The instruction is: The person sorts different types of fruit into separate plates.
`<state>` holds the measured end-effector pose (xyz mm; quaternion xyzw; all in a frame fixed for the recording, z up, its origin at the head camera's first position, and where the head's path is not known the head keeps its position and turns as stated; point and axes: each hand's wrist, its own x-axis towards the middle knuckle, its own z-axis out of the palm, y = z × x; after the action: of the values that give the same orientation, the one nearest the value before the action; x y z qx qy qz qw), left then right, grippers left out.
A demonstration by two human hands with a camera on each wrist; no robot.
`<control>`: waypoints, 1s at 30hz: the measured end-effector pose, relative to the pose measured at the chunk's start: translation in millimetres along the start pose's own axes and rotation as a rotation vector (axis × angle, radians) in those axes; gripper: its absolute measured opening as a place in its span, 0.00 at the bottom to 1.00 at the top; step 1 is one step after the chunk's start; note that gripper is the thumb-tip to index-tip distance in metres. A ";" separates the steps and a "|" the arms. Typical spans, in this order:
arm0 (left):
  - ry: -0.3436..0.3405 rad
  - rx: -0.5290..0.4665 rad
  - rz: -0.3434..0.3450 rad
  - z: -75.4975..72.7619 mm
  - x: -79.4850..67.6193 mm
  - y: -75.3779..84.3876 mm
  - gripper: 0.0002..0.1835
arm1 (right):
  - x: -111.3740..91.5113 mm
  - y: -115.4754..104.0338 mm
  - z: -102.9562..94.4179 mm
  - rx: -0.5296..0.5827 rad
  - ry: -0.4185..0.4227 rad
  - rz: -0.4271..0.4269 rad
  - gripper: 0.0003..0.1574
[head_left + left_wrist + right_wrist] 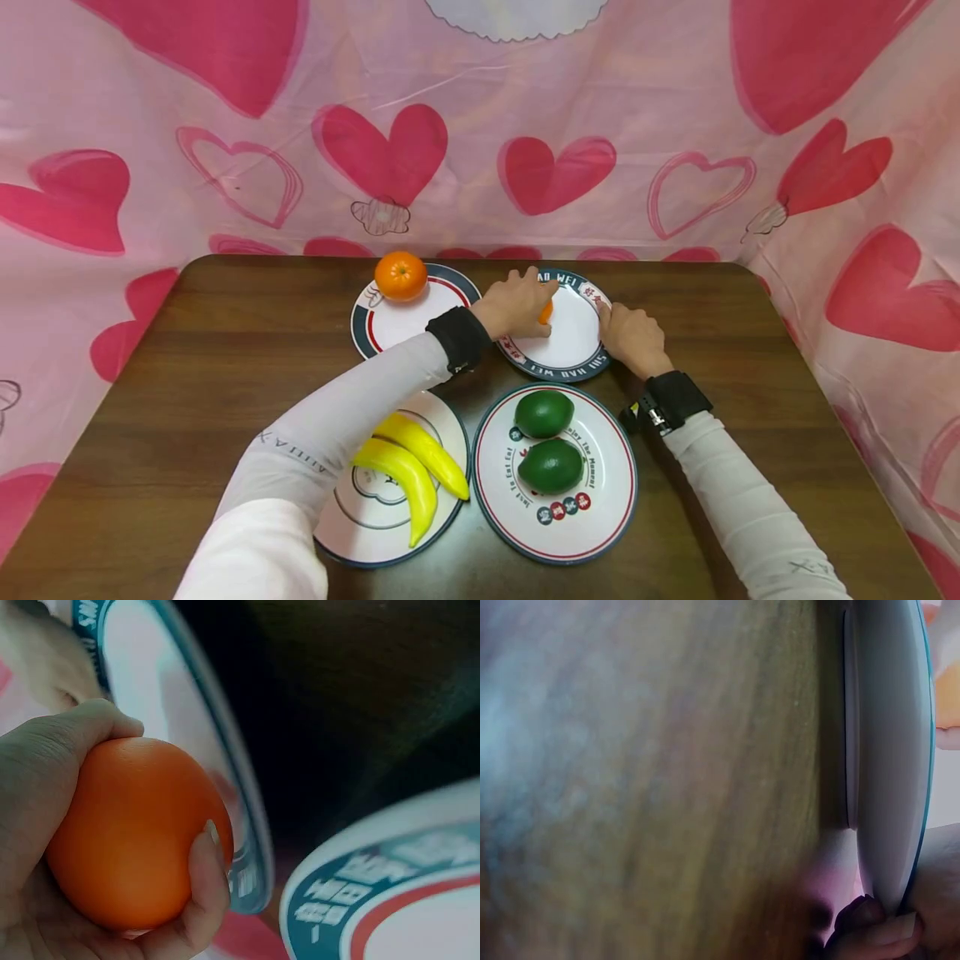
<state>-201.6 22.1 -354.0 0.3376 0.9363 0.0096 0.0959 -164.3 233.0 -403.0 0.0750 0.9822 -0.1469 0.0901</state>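
My left hand (519, 307) grips an orange (142, 832), its fingers and thumb curled round the fruit, over the back right plate (573, 333). In the head view the hand covers most of that orange. On the right side of the same plate, my right hand (633, 337) pinches the rim. Fingers (881, 937) show beneath the rim in the right wrist view. Whether the plate is lifted off the table, I cannot tell. A second orange (401, 276) sits on the back left plate (362, 329), partly behind my left wrist.
Two yellow bananas (405, 475) lie on the front left plate (352, 542), partly under my left forearm. The front right plate (517, 525) bears two green avocado-like fruits (551, 467). All stand on a brown wooden table (750, 375), with a pink heart-patterned cloth (472, 100) behind.
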 end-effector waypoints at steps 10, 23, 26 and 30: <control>0.043 0.000 0.003 8.9 0.1 -1.3 0.41 | 0.1 -1.3 -3.9 0.000 -0.011 0.009 0.40; 0.167 0.022 -0.011 -11.4 -16.2 -13.8 0.42 | 1.0 -2.5 0.9 0.012 -0.022 0.020 0.41; 0.236 -0.003 -0.020 -27.6 -25.8 -25.7 0.42 | 0.2 -2.4 0.2 0.012 -0.014 0.012 0.41; 0.330 -0.005 -0.038 -46.9 -40.9 -47.6 0.40 | -1.6 -1.0 -1.5 0.006 -0.010 0.006 0.41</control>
<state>-209.5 -38.3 -304.8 0.3137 0.9455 0.0655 -0.0584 -163.1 232.4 -401.0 0.0773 0.9810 -0.1501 0.0954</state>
